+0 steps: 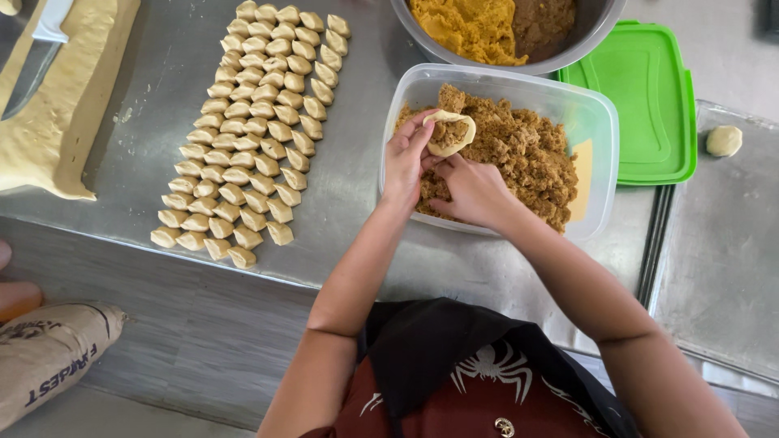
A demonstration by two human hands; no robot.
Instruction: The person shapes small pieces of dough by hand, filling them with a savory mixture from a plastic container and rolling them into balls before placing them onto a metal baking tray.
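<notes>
Only the one head view here, looking straight down, so we go through it left to right.

In the middle, our left hand (406,158) is curled around a small flattened dough round (451,132), fingers cupping it so it sits like a little dish with a bit of brown crumb already in the hollow. We hold it right above the clear plastic tub (596,134), which makes sense: anything that spills drops back into the crumbly brown filling (519,154) and not onto the steel table (365,174). Our right hand (475,191) lies low on the filling at the near side of the tub, fingers bent and pointed toward the dough. Whether it's pinching some crumb we can't tell, the fingertips are hidden from this angle.

Left of the tub, rows of cut dough pieces (251,130) are lined up neatly on the table, close together but easy to grab one at a time. Further left sits a rolled dough slab (57,105) with a knife (36,53) resting on it, handy to the pieces cut from it.

Behind the tub is a metal bowl (596,28) with yellow and brown paste, touching or nearly touching the tub rim. The green lid (645,101) lies flat to the right, out of the way, and one dough ball (724,140) sits alone beyond it. A sack (49,353) lies on the floor at lower left.
</notes>
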